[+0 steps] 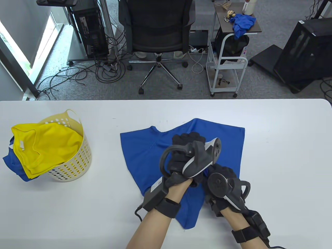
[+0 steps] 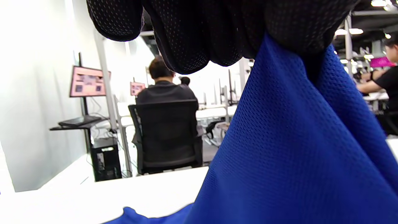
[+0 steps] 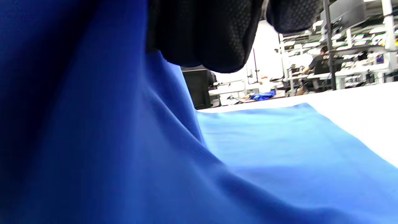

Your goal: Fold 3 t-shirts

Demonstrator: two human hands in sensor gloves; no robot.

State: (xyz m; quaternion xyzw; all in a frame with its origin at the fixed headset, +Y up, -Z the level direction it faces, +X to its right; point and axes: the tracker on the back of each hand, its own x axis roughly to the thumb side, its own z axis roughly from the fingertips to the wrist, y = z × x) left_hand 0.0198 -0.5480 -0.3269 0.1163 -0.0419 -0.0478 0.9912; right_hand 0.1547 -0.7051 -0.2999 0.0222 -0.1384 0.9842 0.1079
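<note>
Two gloved hands work over one blue t-shirt [image 1: 145, 147] spread on the white table [image 1: 280, 145], a little right of the table's middle. The shirt lies with its broad part toward the far edge and narrows to a point near the person, so its long axis runs roughly from far to near, slanting slightly leftward at the far end. A neck opening shows at the far left part of the cloth.

The left hand [image 1: 185, 151] sits above the shirt's middle; in the left wrist view its fingers [image 2: 192, 34] are curled tight on a bunch of the blue mesh cloth, which hangs taut from them down to the table. The right hand [image 1: 223, 181] is just beside it, nearer the person, and in the right wrist view its fingers [image 3: 211, 37] likewise curl against a raised fold of the same shirt, the rest of the fabric lying flat beyond.

At the table's left stands one pale yellow perforated laundry basket [image 1: 77, 160]. One yellow t-shirt [image 1: 46, 145] is draped over its top, and one more blue garment [image 1: 15, 166] hangs out beneath it on the left side. That makes three garments counted on the table, two blue and one yellow.
</note>
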